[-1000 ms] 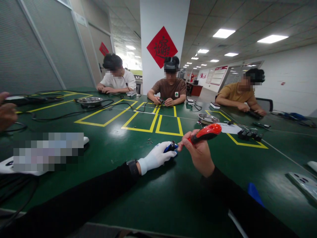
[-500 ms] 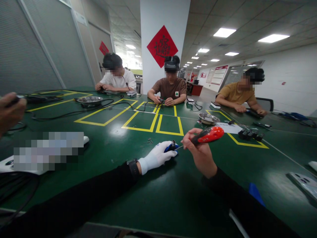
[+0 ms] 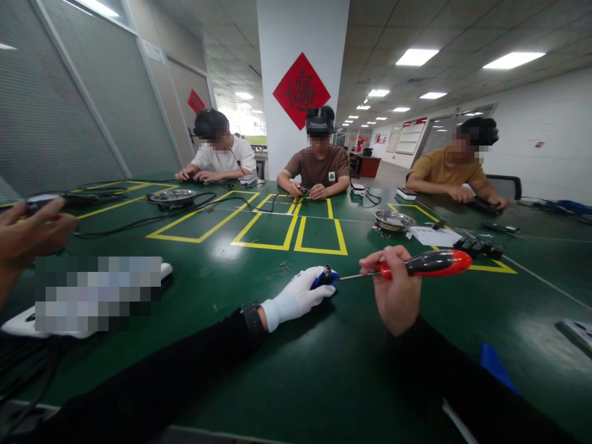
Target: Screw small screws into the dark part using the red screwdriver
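Observation:
In a white glove, my left hand [image 3: 300, 295] is closed around a small black part with a metal tip [image 3: 326, 275], held low over the green table [image 3: 296, 382]. Blue shows at the glove's fingers. My bare right hand [image 3: 396, 285] grips a screwdriver with a red and black handle [image 3: 437, 263]. Its thin shaft points left, and the tip is at or close beside the black part; whether they touch I cannot tell. Several tiny screws [image 3: 283, 267] lie just beyond my left hand.
A white power strip [image 3: 18, 317] with cables is at left, near another person's hand [image 3: 34, 234]. Metal bowls [image 3: 393, 220] [image 3: 172, 197] stand farther back. Black parts [image 3: 478, 246] and paper [image 3: 435, 237] lie at right. A blue object [image 3: 497, 368] is by my right forearm. Three people sit opposite.
My right hand has moved right with the screwdriver, drawing it back from my left hand, and the handle now lies more level. My left hand keeps its hold on the black part.

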Tool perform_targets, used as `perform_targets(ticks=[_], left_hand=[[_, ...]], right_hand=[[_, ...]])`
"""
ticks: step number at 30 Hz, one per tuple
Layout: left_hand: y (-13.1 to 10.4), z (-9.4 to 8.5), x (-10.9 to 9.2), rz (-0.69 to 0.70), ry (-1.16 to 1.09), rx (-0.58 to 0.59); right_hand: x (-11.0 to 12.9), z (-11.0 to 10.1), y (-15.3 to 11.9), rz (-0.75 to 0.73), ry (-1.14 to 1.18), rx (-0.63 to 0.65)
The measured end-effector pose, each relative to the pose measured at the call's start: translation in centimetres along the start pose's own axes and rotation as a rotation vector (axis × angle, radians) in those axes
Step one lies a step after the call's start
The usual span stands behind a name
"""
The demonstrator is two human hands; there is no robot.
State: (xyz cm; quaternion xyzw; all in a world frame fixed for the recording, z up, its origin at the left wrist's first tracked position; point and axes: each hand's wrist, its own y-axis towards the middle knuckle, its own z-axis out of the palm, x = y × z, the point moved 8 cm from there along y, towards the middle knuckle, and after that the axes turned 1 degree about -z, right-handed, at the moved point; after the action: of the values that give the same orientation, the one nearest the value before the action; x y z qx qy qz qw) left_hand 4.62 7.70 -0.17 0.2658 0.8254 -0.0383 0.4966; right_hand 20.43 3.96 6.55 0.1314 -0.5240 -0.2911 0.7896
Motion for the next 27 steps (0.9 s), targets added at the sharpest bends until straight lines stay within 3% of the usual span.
perform_targets(ticks=[2, 6, 9, 13, 22, 24, 27], left_hand=[[-0.1, -0.1, 0.1, -0.02, -0.001, -0.012], [-0.6, -0.8, 0.5, -0.064, -0.07, -0.118], [-0.7, -0.6, 0.9, -0.108, -0.125, -0.089], [-0.8, 0.7, 0.9, -0.167, -0.265, 0.085], [-0.6, 1.2, 0.3, -0.085, -0.158, 0.06], [-0.1, 0.1, 0.1, -0.044, -0.214, -0.036], [0.6, -4.4, 0.8, -0.015, -0.263, -0.356]], right_hand=[[-0.5, -2.4, 1.0, 0.02, 0.094, -0.191], [-2.9, -6.9, 2.2, 0.207, 0.18, -0.508], [-4.7, -9.1, 2.4, 0.323, 0.183, -0.613], [-6.4, -9.9, 2.6, 0.364, 0.139, -0.569], [-7.8, -8.9, 2.1, 0.347, 0.139, -0.456], [-7.8, -8.5, 2.0, 0.357, 0.142, -0.425], [-7.9, -8.1, 1.9, 0.38, 0.144, -0.374]])
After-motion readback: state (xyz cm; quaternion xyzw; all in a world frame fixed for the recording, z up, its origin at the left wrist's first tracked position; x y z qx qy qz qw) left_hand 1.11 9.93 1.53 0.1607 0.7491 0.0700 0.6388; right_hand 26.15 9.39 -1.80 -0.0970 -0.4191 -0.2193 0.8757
